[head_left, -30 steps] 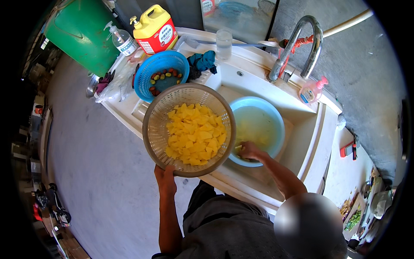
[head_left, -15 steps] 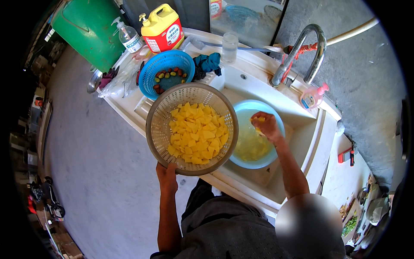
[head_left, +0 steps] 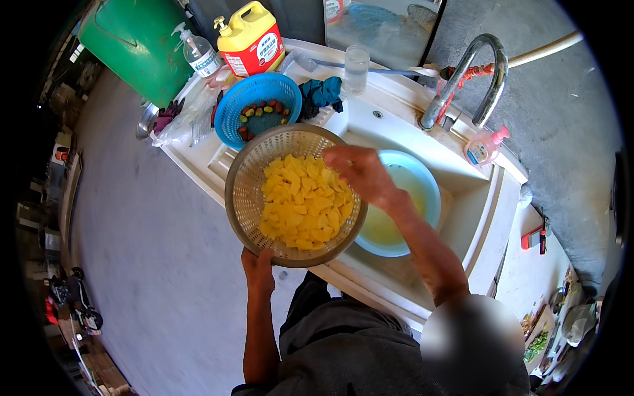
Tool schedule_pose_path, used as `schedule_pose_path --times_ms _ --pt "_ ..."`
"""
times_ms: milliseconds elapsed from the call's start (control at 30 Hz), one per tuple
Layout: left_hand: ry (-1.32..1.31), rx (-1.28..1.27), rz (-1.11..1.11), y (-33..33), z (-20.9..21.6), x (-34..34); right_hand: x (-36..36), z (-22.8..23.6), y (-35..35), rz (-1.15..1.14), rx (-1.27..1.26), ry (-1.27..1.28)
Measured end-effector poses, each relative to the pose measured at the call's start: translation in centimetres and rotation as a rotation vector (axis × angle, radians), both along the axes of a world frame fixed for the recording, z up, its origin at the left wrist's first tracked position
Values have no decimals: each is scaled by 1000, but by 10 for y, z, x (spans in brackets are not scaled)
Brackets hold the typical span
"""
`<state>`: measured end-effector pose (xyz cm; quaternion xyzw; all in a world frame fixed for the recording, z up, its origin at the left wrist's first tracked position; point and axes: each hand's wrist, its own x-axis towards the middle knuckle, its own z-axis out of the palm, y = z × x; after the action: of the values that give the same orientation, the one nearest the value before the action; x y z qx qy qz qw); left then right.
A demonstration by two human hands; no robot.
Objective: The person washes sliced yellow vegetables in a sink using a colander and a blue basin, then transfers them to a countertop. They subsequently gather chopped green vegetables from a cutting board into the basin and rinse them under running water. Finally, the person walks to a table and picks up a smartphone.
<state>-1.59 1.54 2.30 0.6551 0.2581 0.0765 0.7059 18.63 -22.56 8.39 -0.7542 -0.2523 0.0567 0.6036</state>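
My left hand [head_left: 259, 267] grips the near rim of a beige plastic colander [head_left: 241, 198], holding it over the front edge of a white sink [head_left: 409, 138]. The colander is heaped with yellow cut pieces [head_left: 297, 204]. My right hand [head_left: 360, 173] hovers palm down over the colander's right rim, fingers curled above the pieces; what it holds is hidden. Just right of it, in the sink, sits a light blue bowl [head_left: 422, 191] with yellowish water.
A blue basket [head_left: 257, 99] of small fruits, a blue cloth [head_left: 321, 92], a glass [head_left: 356, 66], a yellow jug [head_left: 251, 39] and a pump bottle [head_left: 198, 56] line the counter. A green bin [head_left: 135, 46] stands at the left, with a faucet [head_left: 485, 72] and pink soap bottle [head_left: 483, 146] on the right.
My right hand rose out of the blue bowl with yellow pieces and moved left over the colander. The colander stayed in my left hand.
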Motion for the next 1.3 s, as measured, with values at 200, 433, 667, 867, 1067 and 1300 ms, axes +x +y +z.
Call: schedule_pose_path --times_ms 200,433,667,867,1067,1300 --pt "-68 -84 42 -6 -1 4 71 -121 -92 -249 -429 -60" --pt "-43 -98 42 -3 3 4 5 -254 -170 -179 -1140 -3" --pt "-48 -111 40 0 -1 6 -45 -258 -164 -22 -1205 177" --pt "-45 -122 14 0 2 8 -63 -262 -149 184 -1247 362" --pt "-46 -120 15 0 1 7 -75 -282 -141 174 -855 259" --pt "-36 -98 1 5 -3 5 -62 -229 -123 82 -747 562"
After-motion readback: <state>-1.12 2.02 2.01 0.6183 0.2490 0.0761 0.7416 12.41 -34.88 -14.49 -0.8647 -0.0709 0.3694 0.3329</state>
